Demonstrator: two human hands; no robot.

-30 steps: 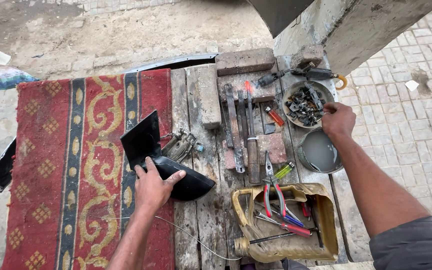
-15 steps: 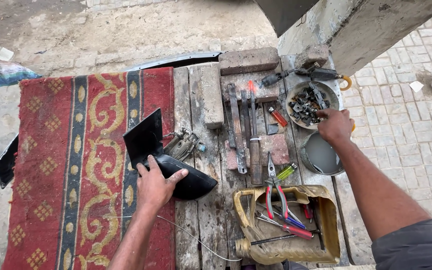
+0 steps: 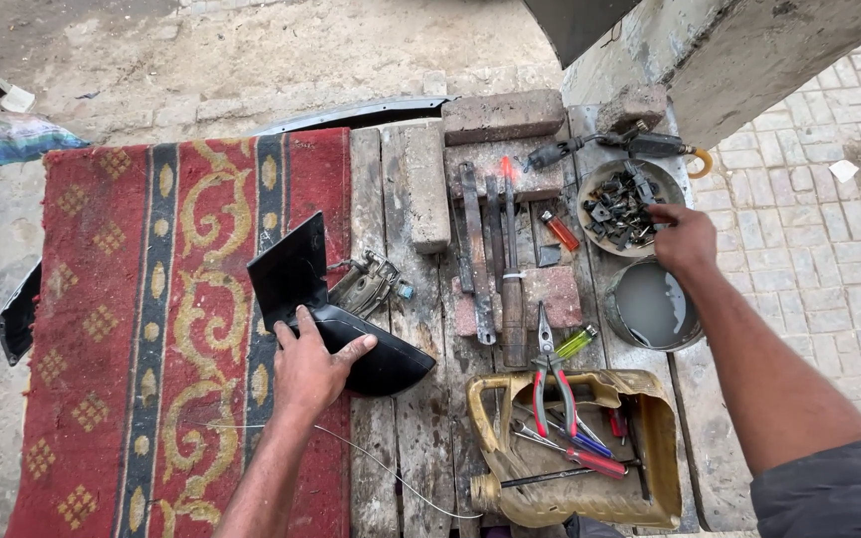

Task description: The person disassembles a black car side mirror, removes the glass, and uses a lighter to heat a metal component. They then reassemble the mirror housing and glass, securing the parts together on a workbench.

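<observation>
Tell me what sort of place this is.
Probably an outdoor, street-side repair spot. A plank bench stands on bare ground beside paving; a cut-open jug holds pliers and screwdrivers, and a bowl holds small metal parts. The left hand rests on a black car mirror; the right hand reaches into the bowl.

Head camera looks steeply down on workbench (image 3: 421, 299)
</observation>
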